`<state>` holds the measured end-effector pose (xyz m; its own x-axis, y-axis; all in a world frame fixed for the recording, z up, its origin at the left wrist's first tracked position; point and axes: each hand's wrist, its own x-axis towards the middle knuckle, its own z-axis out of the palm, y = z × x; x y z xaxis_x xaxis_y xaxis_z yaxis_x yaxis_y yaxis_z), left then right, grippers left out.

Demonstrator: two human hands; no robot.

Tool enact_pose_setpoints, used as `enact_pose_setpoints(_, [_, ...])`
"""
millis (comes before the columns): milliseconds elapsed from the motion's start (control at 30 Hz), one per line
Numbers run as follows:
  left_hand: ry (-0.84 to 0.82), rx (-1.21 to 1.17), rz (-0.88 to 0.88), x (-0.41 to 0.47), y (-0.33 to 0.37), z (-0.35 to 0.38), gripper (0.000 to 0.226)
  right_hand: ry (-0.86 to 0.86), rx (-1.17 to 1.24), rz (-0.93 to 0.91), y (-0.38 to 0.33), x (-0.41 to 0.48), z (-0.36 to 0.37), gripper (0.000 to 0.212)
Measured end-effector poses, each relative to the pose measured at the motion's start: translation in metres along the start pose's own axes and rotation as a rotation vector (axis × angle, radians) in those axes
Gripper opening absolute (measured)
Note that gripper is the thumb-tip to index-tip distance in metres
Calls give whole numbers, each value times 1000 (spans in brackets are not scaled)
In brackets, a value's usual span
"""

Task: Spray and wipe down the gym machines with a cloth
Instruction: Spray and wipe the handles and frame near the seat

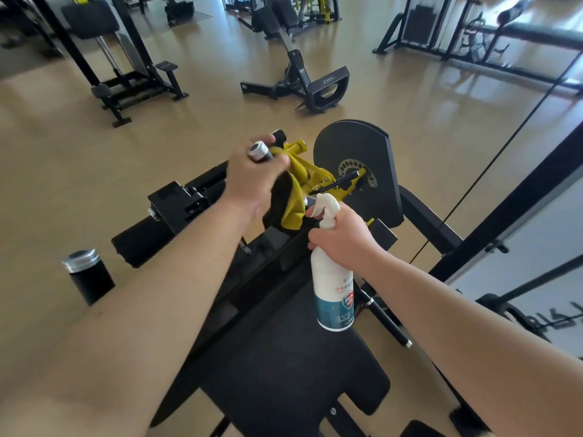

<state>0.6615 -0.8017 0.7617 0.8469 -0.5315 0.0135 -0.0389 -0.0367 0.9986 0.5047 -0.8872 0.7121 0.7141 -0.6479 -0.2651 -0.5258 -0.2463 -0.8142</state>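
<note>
Right hand (344, 238) grips the spray bottle (334, 294), surely light, at its neck; beyond it, left hand (252, 176) holds the soft cloth (293, 216) round a handle (260, 151).

Left hand (249, 181) wraps yellow cloth (291, 203) around a machine handle (260, 151) — right hand (342, 238) grips the spray bottle (332, 288).

Two hands: left hand (252, 181), right hand (344, 241). One spray bottle (334, 291). One yellow cloth (291, 205). Two silver-capped grips (260, 151), second grip (85, 272) at eight o'clock.
</note>
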Motion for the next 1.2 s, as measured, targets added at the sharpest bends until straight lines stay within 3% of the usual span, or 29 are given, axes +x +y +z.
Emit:
enact_pose_setpoints(67, [108,-110,78,14,26,-11,33,0,3,5,-2,0,1,45])
enact_pose_setpoints(167, [66,-111,152,19,34,-16,30,4,-6,-7,-5,0,1,36])
enact_pose_setpoints(333, [-199,-407,-178,-16,-17,9,28,-3,-20,-60,-9,-4,0,39])
enact_pose_setpoints(500, [-181,-357,-255,-33,-37,15,33,11,-6,-92,-9,-5,0,38])
enact_pose_setpoints(600, [-118,-326,-164,-26,-33,0,61,9,-2,-84,-9,-6,0,39])
enact_pose_setpoints(733, [-120,-217,-41,-9,-31,-26,73,9,-17,-81,-11,-4,0,40])
enact_pose_setpoints(933, [-381,181,-127,-16,-45,-24,50,10,-13,-44,-10,1,2,36])
enact_pose_setpoints(1067, [-199,232,-55,-24,-44,-6,51,7,-32,-35,-10,1,4,40])
enact_pose_setpoints(1200, [36,-5,85,-19,-29,-5,83,30,-23,-56,-10,1,4,37])
